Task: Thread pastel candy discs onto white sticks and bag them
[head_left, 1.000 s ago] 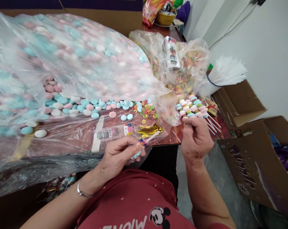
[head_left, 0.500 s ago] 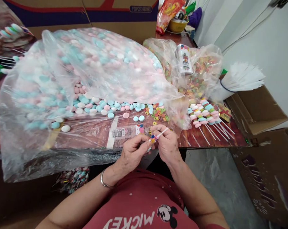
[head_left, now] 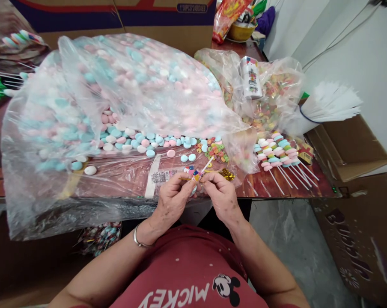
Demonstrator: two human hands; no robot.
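Close to the table's front edge, a wrapped candy lollipop [head_left: 196, 174] is between my two hands, its white stick pointing up and to the right. The printed wrapper shows blue, red and yellow; the candy below is mostly covered by fingers. My left hand [head_left: 174, 196] is closed in a pinch on the wrapper, with a thin gold strip, like a twist tie, by its fingertips. My right hand [head_left: 221, 197] pinches at the other side of the wrapper, near the stick's base. Just beyond it lies a bunch of gold twist ties [head_left: 227, 174].
A big clear bag of pastel candies [head_left: 142, 85] spills onto the table. Ring candies [head_left: 215, 149] lie beside it. At right are finished candy skewers [head_left: 277, 152], a bundle of white sticks [head_left: 333, 102] and cardboard boxes [head_left: 350, 145]. Another person's candy skewer [head_left: 22, 38] shows far left.
My hands have shifted slightly left with the lollipop. My right hand has left the stick's upper part and now pinches lower, by the wrapper. The gold strip and bunch have come into clearer view.
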